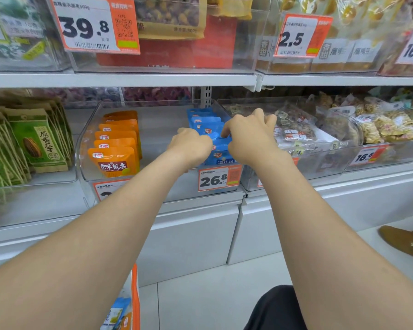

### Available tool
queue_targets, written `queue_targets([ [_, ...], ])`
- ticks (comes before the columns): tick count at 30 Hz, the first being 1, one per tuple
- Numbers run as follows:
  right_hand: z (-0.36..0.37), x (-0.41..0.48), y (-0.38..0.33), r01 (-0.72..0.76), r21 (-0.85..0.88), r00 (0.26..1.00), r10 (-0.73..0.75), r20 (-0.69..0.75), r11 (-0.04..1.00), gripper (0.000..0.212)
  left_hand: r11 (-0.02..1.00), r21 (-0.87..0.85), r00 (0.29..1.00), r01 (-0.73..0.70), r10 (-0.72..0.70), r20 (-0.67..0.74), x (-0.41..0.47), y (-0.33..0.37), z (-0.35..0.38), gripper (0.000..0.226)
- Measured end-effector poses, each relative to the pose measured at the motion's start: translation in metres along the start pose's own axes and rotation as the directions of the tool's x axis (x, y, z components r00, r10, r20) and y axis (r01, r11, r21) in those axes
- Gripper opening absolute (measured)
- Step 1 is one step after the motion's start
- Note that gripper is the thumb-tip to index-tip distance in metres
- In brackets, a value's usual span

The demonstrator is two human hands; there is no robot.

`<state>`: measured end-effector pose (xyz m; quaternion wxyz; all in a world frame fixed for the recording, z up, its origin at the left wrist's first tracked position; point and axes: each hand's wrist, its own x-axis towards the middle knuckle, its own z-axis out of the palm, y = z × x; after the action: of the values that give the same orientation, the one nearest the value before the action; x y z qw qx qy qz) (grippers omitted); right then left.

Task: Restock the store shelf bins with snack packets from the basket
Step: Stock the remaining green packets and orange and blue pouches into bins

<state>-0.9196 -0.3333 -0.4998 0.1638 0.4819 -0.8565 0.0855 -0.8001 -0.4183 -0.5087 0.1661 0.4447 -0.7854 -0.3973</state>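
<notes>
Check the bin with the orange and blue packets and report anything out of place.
Nothing looks spilled or torn. The orange packets stand in a tidy row; the blue packets lean unevenly where the left hand and right hand hold them. The bin's middle lies bare.

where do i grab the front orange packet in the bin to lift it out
Pinch the top seal of the front orange packet, coming from above. It stands upright, leaning on the row behind, and the clear bin walls in its base, so only the top edge is free.
</notes>
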Motion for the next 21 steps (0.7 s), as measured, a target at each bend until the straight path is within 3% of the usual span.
queue_targets([
  [6, 0.01, -0.017, 0.004, 0.011, 0.143, 0.995, 0.002, -0.095, 0.99, 0.056, 0.998, 0.028, 0.998, -0.047, 0.046, 0.03, 0.008, 0.001, 0.012, 0.016],
  [13, 0.008, -0.024, 0.008, 0.025, 0.18, 0.997, -0.011, -0.077, 0.983, 0.057, 0.998, 0.06, 0.996, -0.024, 0.018, 0.085, 0.016, -0.002, 0.013, 0.021],
  [21, -0.013, -0.024, 0.005, -0.017, 0.035, 1.0, 0.017, 0.008, 0.999, 0.033, 0.997, 0.019, 0.943, 0.071, -0.073, 0.326, 0.039, -0.003, 0.009, 0.039],
])
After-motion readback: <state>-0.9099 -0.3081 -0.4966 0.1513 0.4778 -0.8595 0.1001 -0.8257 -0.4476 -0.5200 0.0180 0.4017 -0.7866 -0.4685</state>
